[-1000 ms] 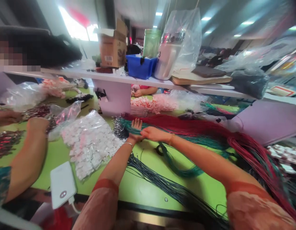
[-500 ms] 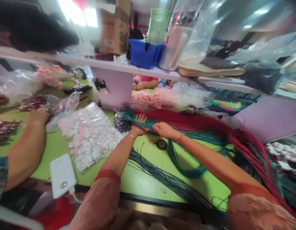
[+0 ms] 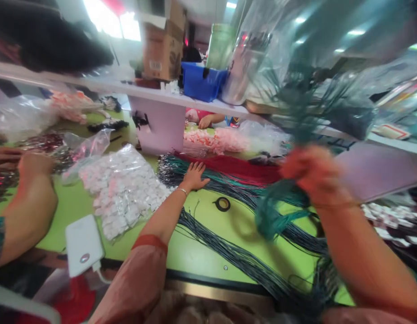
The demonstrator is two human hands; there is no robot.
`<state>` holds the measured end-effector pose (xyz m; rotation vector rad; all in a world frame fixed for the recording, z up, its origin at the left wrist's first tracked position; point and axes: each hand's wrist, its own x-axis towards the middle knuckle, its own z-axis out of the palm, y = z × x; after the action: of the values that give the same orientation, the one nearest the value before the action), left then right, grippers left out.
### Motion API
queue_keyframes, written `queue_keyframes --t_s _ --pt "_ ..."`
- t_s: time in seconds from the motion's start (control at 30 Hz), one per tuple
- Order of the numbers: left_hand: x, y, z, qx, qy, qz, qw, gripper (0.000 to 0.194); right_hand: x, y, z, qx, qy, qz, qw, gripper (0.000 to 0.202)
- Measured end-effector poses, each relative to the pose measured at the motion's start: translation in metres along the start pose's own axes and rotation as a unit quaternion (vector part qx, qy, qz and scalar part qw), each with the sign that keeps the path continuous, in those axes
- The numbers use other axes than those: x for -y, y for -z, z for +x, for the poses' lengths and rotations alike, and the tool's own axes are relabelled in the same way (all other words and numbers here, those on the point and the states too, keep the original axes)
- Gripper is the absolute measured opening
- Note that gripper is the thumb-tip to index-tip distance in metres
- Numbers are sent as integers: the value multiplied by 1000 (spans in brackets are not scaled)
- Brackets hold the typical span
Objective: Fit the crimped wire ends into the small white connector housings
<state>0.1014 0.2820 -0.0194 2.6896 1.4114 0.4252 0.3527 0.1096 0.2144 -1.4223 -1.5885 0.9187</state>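
The green tabletop (image 3: 191, 258) spans the view, with a pale shelf (image 3: 110, 85) above its far part. Across the tabletop lie long red cords (image 3: 235, 167), with dark cords (image 3: 242, 193) and some green strands along their near side. A separate dark bundle (image 3: 225, 249) runs diagonally towards the near edge. The green bundle (image 3: 272, 213) is raised off the tabletop in the right hand (image 3: 311, 175), which is clenched around it; both are blurred by motion, and strands fan out above the fist and loop below it. A clear bag of white pieces (image 3: 124, 193) lies left of the left hand (image 3: 194, 177), which is flat on the cords, fingers spread, gripping nothing. On the shelf sits a blue bin (image 3: 203, 83). A white power bank (image 3: 84, 245) with a cable rests by the near edge. Between the two dark groups lies a black tape roll (image 3: 223, 204); nearer is a tiny ring (image 3: 225, 267).
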Motion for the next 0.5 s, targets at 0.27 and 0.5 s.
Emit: queue_keyframes --t_s 0.27,0.5 --pt "-24 49 -8 35 16 -16 999 73 -30 -7 -50 69 -63 72 993 55" --pt "-82 72 -113 131 -183 -1 974 47 -29 20 -68 -10 -59 21 998 48"
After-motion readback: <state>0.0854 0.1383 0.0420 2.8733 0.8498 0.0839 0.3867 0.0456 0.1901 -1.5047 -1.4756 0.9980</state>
